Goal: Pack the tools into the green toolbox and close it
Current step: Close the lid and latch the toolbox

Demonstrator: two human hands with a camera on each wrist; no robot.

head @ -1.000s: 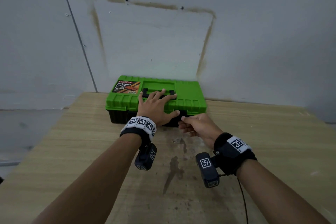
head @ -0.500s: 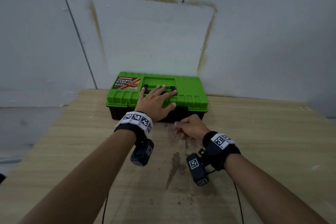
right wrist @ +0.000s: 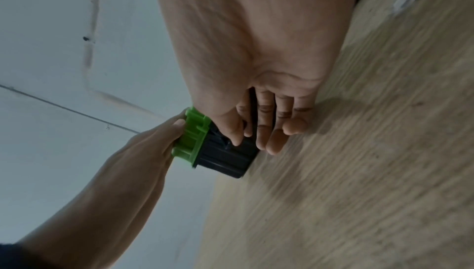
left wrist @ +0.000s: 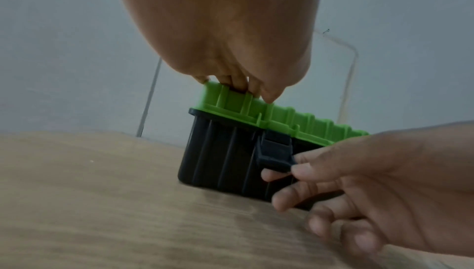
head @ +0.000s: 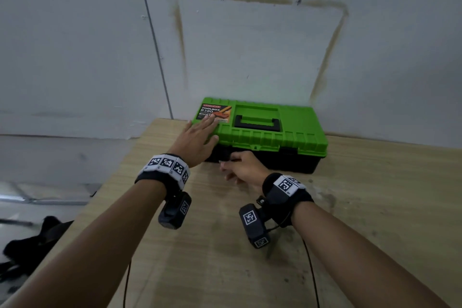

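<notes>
The green toolbox with a black base stands at the table's far edge by the wall, lid down and its black handle lying flat. My left hand lies flat with straight fingers on the lid's left end. My right hand is at the front wall, where thumb and forefinger pinch the left black latch, which sticks out from the box. No tools are in view.
The wooden table has a dark stain in front of the box. A grey wall rises right behind the toolbox. Off the table's left edge, dark items lie on the floor.
My left hand slid from the handle in the lid's middle to its left end. My right hand shifted left along the front wall to the left latch. The view swung left.
</notes>
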